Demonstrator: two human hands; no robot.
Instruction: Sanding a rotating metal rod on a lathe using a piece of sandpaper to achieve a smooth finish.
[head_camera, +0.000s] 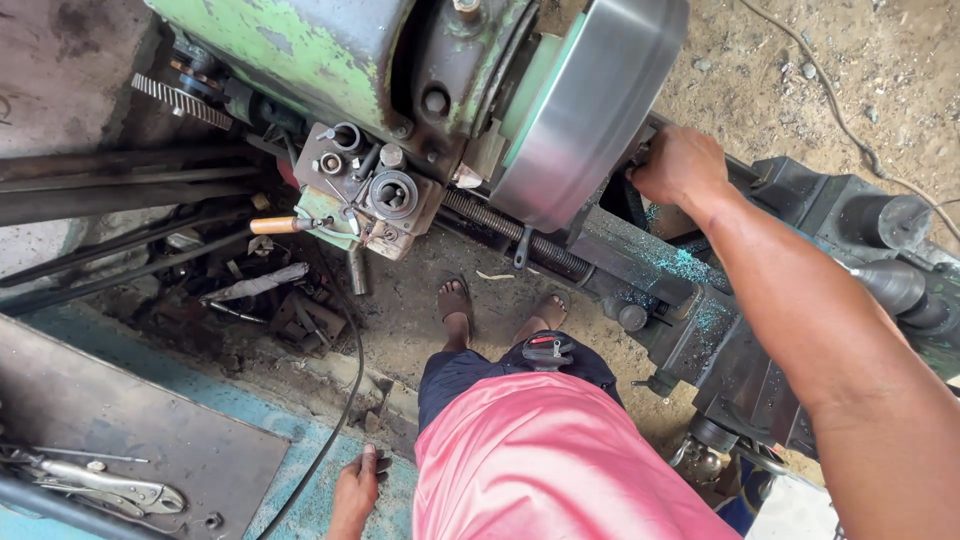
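at the big old lathe with flaking green paint (300, 50), seen from above, the right hand (680, 165) reaches forward over the dark grey machine bed (640, 260) and sits just behind the wide polished steel disc (590, 110) mounted on the spindle. its grip is clenched on something dark at the rim's back edge, but the part it holds is hidden by the disc and the fingers, so i cannot tell what it is. turquoise chips (685, 265) are scattered on the bed just below that wrist, and a long threaded screw shaft (510, 235) runs along the front of the bed under the disc.

the left hand (358, 485) hangs low beside the pink cloth at the waist (550, 460), fingers loosely curled and grasping nothing, resting against the edge of the blue-painted worktop (310, 460). a thin black cable (345, 400) runs past it. farther left on that worktop lies a rusty steel plate (130, 420) with silver locking pliers (110, 490) on it.

a wooden-handled lever (280, 225) sticks out from the grey gear housing (370, 185) near the headstock. two feet in sandals (500, 310) stand on the dirt floor (420, 300).
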